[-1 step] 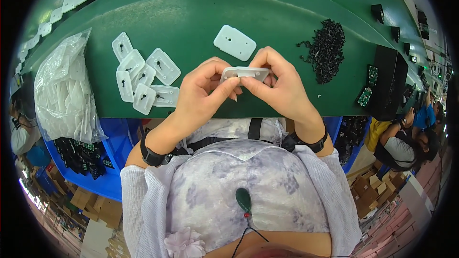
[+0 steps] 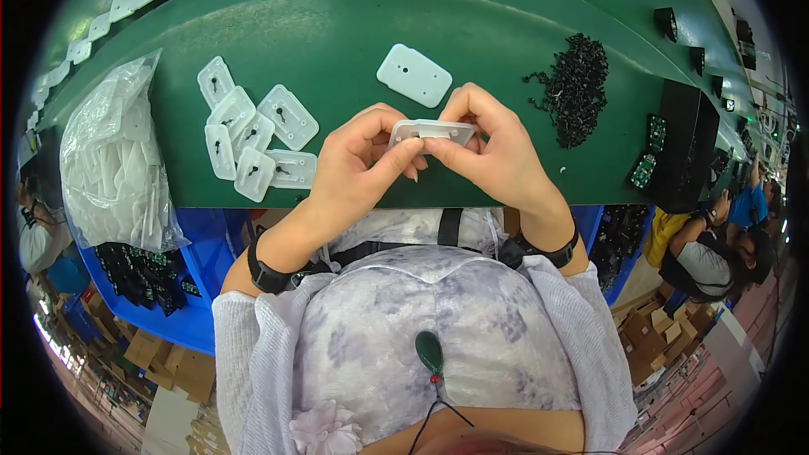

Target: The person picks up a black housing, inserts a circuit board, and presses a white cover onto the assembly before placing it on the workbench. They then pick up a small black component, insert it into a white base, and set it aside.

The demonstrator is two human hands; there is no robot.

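A green tabletop (image 2: 337,34) spreads before us, its straight lines bending toward the rim of the view. Above its near edge we see a white plastic cover (image 2: 431,128), tilted and held between both hands. The left hand (image 2: 361,152) grasps the cover's left part and the right hand (image 2: 497,147) its right, thumbs close together along the near edge; we cannot tell what the hidden fingertips press. Just beyond the cover lies a flat white plate (image 2: 417,82). Left of the cover we find overlapping white shells (image 2: 259,125) with black pieces in them; farther left, a clear bag (image 2: 118,160) of white parts. Right of it sit a pile of small black parts (image 2: 577,88) and, farther out, a black box (image 2: 684,143). We judge that uneven thumb pressure could make the cover slip, and a stray left forearm could jostle the nearby shells.
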